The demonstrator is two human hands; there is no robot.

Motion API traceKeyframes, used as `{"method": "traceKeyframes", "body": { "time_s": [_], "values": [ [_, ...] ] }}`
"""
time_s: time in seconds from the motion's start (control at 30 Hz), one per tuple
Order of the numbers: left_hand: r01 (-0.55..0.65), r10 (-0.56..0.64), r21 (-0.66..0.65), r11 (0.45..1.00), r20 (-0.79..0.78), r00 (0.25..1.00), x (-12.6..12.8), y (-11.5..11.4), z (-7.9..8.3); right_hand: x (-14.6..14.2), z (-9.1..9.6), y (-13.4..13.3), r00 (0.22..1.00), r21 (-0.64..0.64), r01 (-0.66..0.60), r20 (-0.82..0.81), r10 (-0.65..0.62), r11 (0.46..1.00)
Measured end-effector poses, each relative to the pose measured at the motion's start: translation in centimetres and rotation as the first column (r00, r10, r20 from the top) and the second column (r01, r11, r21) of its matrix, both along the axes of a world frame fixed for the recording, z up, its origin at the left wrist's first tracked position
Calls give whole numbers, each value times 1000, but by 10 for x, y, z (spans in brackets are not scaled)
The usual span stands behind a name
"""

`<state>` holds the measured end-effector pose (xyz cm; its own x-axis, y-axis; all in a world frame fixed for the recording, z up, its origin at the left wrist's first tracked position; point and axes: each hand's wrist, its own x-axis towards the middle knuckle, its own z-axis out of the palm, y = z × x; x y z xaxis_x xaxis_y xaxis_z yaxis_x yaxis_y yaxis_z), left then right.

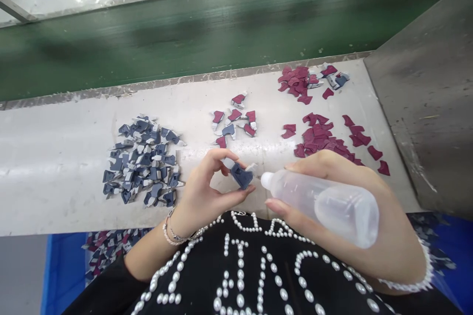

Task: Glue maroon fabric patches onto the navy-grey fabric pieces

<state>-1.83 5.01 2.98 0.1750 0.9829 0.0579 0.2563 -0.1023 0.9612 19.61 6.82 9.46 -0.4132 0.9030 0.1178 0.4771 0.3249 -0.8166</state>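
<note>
My left hand (pixel 207 189) pinches a small dark blue and grey shaped piece (pixel 240 173) between thumb and fingers, just above the white table edge. My right hand (pixel 354 216) is wrapped round a translucent plastic squeeze bottle (pixel 328 204); its white nozzle (pixel 265 180) points left and almost touches the blue piece. A heap of blue and grey pieces (pixel 142 160) lies to the left. A few joined red and blue pieces (pixel 236 120) lie in the middle. Loose dark red pieces (pixel 325 138) lie to the right, with another red heap (pixel 297 81) farther back.
The white work table (pixel 55 167) runs across the view, with a green conveyor belt (pixel 221 24) behind it. A grey metal panel (pixel 432 108) stands at the right. Below the table, blue bins (pixel 62 270) hold more pieces. My black top with pearl beads fills the foreground.
</note>
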Motion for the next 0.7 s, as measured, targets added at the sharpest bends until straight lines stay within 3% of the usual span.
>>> {"method": "traceKeyframes", "body": {
  "time_s": [0.2,0.33,0.4,0.53,0.7],
  "values": [
    [-13,26,-97,995,127,992,-3,0,-1,18,-6,7,995,-39,60,-77,-63,997],
    [10,13,-142,990,156,988,-10,4,-7,41,-27,15,963,-119,-168,-233,137,979],
    [-19,37,-141,990,124,992,-14,7,-12,44,-41,17,943,-188,-236,-282,178,953],
    [-134,140,-147,980,28,990,-22,13,-25,26,-68,11,956,-290,-249,-230,185,924],
    [-176,175,-261,949,-28,984,-23,21,-42,-4,-95,2,962,-231,-268,-121,246,935]
  ]
}}
